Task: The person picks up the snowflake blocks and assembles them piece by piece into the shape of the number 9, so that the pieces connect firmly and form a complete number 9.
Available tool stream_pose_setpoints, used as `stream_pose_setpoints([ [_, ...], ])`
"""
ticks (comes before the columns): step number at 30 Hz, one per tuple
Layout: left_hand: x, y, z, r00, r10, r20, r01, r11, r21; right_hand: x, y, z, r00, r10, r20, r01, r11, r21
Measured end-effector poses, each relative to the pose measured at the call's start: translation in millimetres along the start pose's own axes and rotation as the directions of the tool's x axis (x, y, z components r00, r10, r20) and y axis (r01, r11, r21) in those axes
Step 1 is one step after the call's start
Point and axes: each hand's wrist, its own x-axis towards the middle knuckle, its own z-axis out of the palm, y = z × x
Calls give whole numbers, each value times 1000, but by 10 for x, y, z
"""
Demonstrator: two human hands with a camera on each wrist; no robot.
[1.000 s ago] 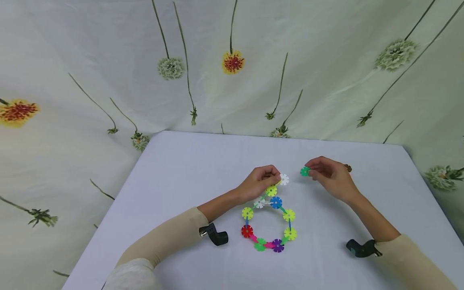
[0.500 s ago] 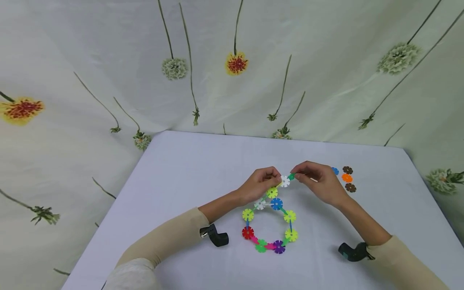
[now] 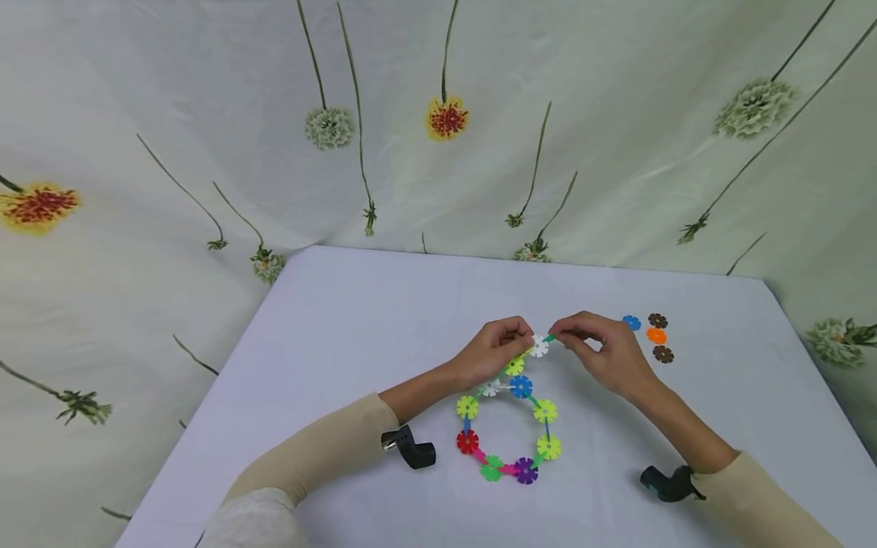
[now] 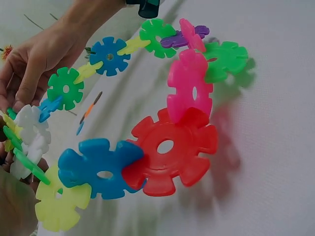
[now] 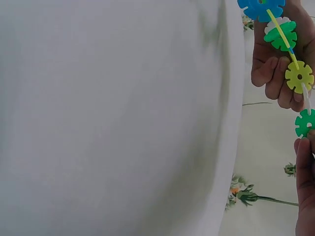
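Note:
A ring of interlocking snowflake discs hangs between my hands and the table, with a short tail of discs rising from its top. My left hand (image 3: 489, 354) pinches the tail beside a white disc (image 3: 540, 348). From the other side, my right hand (image 3: 606, 354) pinches a green disc (image 5: 304, 123) between thumb and fingertips. Seen nearly edge-on from the head, that green disc meets the white disc's upper right rim. In the left wrist view, a red disc (image 4: 192, 160) and a blue disc (image 4: 81, 164) of the ring are close up. Fingers partly hide the tail.
Right of my right hand, loose discs lie on the white table (image 3: 384, 304): a blue disc (image 3: 631, 323), an orange disc (image 3: 656, 336) and two brown ones, including a brown disc (image 3: 663, 354). A flower-patterned cloth (image 3: 390, 167) hangs behind the table.
My right hand has moved left, bringing the green disc to the white disc's rim and turning it edge-on. Loose discs formerly behind that hand now show. The left hand stays nearly still.

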Motion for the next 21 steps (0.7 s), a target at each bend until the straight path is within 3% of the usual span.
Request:
stream_pose_setpoints([
  [5,37,0,48,1000,7,-22,-6,999,37,-8,-2,-3,996,-88,-9,87,992,-87],
  [8,43,-11,70,999,16,-28,-15,999,36,-11,-36,-21,996,-92,-2,92,990,-110],
  [13,56,-5,81,999,43,-18,-43,999,9,-5,-51,-66,998,-62,-7,61,996,-63],
  [18,58,-29,77,999,27,-38,-27,1000,6,-70,4,-117,998,62,14,-61,996,-65],
  [21,51,-44,63,999,12,-51,-12,1000,9,-173,80,-192,979,199,40,-194,976,-101],
])
